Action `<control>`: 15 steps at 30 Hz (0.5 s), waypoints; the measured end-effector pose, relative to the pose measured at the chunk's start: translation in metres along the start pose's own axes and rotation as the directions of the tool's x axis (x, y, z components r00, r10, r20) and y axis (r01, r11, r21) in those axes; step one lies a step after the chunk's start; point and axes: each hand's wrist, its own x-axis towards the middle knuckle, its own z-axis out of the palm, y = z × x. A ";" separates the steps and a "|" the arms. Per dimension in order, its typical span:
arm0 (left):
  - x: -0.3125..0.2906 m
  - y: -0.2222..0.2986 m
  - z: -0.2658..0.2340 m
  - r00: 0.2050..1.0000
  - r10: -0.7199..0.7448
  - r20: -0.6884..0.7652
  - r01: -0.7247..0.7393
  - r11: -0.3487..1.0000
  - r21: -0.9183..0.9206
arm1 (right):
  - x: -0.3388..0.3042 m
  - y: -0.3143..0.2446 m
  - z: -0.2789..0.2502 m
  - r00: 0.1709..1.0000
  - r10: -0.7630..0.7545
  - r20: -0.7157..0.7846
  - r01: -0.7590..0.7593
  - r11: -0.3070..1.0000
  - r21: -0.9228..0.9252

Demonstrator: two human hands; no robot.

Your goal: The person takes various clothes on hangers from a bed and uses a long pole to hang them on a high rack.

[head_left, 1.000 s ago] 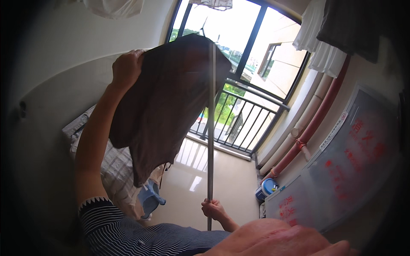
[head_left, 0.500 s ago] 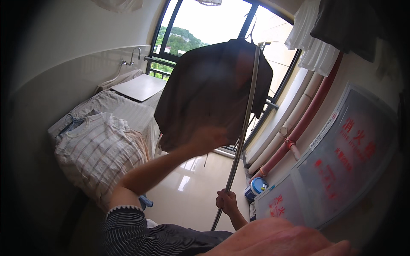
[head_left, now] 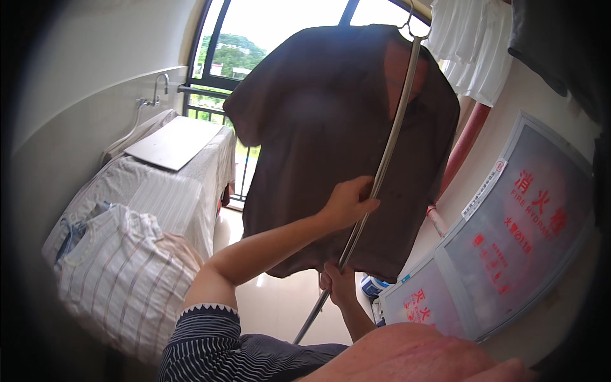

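A dark brown short-sleeved shirt [head_left: 318, 146] hangs spread on a hanger [head_left: 407, 25] in front of the window. The tip of a long metal clothes pole [head_left: 397, 118] meets the hanger near its hook, and the shaft slants down across the shirt toward me. My left hand [head_left: 349, 202] is closed round the pole midway up, in front of the shirt. Lower down, by the shirt's hem, my right hand [head_left: 337, 283] grips the same pole. The fingertips of both hands are partly hidden.
At left, a striped shirt [head_left: 127, 267] lies on a cloth-covered surface [head_left: 162, 184], with a white board [head_left: 175, 141] behind it and a tap [head_left: 159, 89] above. White garments [head_left: 468, 48] hang at upper right. A red pipe [head_left: 468, 137] and a grey wall cabinet [head_left: 515, 223] stand right.
My left hand, apart from the pole and blurred before, has closed on it. The pole and brown shirt now appear nearer and larger, and the view has shifted.
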 end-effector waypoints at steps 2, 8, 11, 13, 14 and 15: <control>0.028 -0.014 -0.014 0.997 0.075 0.028 -0.075 0.997 -0.022 | 0.025 0.011 -0.001 0.991 -0.105 0.081 0.104 0.994 0.013; 0.111 -0.026 -0.028 0.978 0.206 0.027 -0.183 0.916 -0.358 | 0.027 0.111 -0.036 0.889 0.319 0.329 -0.258 0.942 -0.217; 0.148 -0.019 -0.048 0.977 0.204 0.069 -0.157 0.894 -0.421 | 0.032 0.147 -0.051 0.695 0.608 0.383 -0.506 0.793 -0.340; 0.176 -0.016 -0.062 0.973 0.209 0.101 -0.148 0.895 -0.420 | 0.064 0.142 -0.065 0.738 0.516 0.435 -0.449 0.857 -0.255; 0.188 -0.011 -0.069 0.971 0.207 0.117 -0.142 0.899 -0.414 | 0.082 0.134 -0.067 0.755 0.465 0.463 -0.415 0.885 -0.211; 0.196 -0.006 -0.075 0.970 0.204 0.131 -0.135 0.904 -0.405 | 0.098 0.126 -0.067 0.767 0.412 0.492 -0.383 0.909 -0.165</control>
